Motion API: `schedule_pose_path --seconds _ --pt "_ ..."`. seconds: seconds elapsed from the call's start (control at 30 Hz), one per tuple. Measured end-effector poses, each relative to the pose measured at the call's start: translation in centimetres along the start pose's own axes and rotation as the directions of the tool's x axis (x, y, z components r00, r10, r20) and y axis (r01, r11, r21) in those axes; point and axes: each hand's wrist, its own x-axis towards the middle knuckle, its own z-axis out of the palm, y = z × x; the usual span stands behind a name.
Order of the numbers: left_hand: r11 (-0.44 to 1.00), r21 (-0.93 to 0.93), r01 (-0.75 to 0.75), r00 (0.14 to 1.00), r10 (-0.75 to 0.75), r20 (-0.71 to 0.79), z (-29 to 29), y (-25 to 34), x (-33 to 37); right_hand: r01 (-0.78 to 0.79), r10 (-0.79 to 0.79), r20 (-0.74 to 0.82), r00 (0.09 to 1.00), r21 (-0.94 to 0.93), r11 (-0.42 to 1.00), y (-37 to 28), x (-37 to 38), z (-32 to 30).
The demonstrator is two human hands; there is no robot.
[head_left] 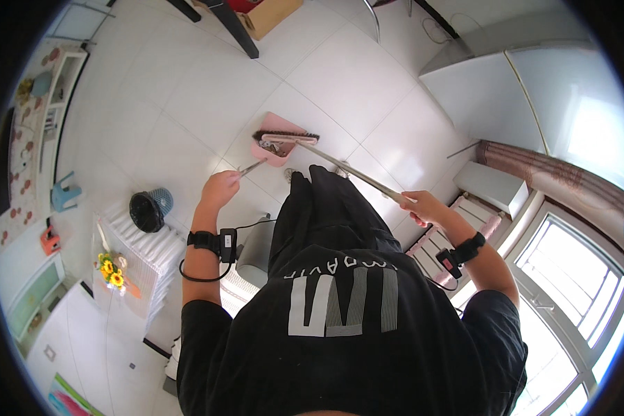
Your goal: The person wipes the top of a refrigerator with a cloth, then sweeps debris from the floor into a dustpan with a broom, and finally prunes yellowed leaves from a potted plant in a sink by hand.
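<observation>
Bright window daylight, floor glare, fisheye-bent edges.

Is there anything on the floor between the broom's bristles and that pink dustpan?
Nothing visible. The broom head already rests at the pink dustpan, with a small heap of debris lying on the pan. The right hand grips the broom handle, and the left hand holds the dustpan's thin handle.

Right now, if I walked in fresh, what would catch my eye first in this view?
Probably the broom slanting across the middle, its bristles pressed into a pink dustpan on the white tiled floor. The right hand grips the broom's stick, and the left hand holds the dustpan's thin handle. On the left, a black-lined waste bin stands near a small bunch of yellow flowers.
</observation>
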Motion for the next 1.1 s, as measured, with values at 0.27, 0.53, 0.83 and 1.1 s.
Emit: schedule_pose_path --seconds 0.27,0.53,0.83,1.1 --pt "0.983 -0.118 0.142 0.982 -0.155 -0.108 -1.3 -5.7 -5.7 0.1 -0.082 -0.19 0.978 0.085 0.991 -7.4 5.5 -0.2" --pt "0.943 -0.213 0.254 0.943 -0.291 -0.162 -2.0 -9.5 -9.7 0.082 -0.182 -0.259 0.949 -0.356 0.931 -15.6 15.9 5.3" --pt "0.866 -0.324 0.381 0.893 -0.435 -0.111 -3.3 -10.9 -9.4 0.188 -0.156 0.132 0.979 -0.28 0.942 -19.2 10.9 6.9" --pt "0.591 -0.631 0.502 0.733 -0.679 -0.052 -6.5 -14.1 -10.8 0.168 -0.137 0.175 0.975 -0.178 0.97 -28.9 2.9 6.5"
